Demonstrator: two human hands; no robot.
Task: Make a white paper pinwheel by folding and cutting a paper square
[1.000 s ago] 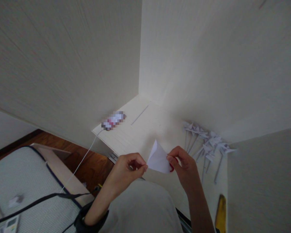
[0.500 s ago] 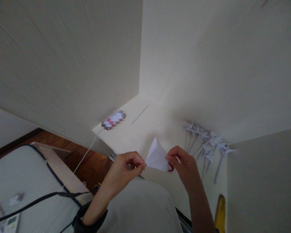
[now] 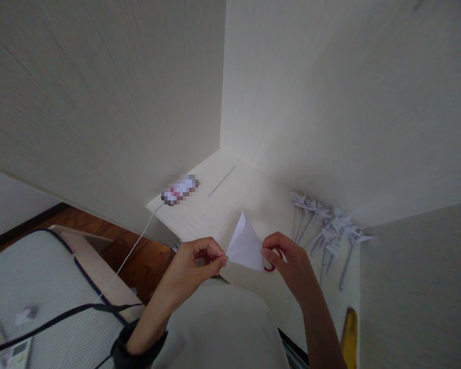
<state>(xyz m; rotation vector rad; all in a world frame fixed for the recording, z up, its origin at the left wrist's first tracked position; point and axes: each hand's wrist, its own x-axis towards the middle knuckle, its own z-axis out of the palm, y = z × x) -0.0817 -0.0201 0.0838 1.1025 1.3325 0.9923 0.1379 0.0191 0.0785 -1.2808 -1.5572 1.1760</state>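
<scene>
1. Head view, change: both hands and the paper (image 3: 246, 251) have shifted slightly up and to the left since a second ago; the folded triangle is keeping its shape, so the work on it appears to be going on without a new fold showing yet.
2. Head view, left hand (image 3: 194, 264): it is pinching the paper's left corner, thumb and forefinger pressed together on it, the other fingers curled in.
3. Head view, right hand (image 3: 290, 264): it is pinching the paper's lower right corner between closed fingertips; a red loop (image 3: 271, 266), perhaps a scissor handle, is showing just under the fingers, though whether it is held cannot be told.
4. Head view, place: the paper is being held in the air above the lap, in front of the desk (image 3: 223, 205).
5. Head view, surroundings: paper pinwheels (image 3: 326, 230) are lying on the desk to the right, well apart from the hands; a white cable (image 3: 138, 241) is hanging off the desk's left edge.
</scene>
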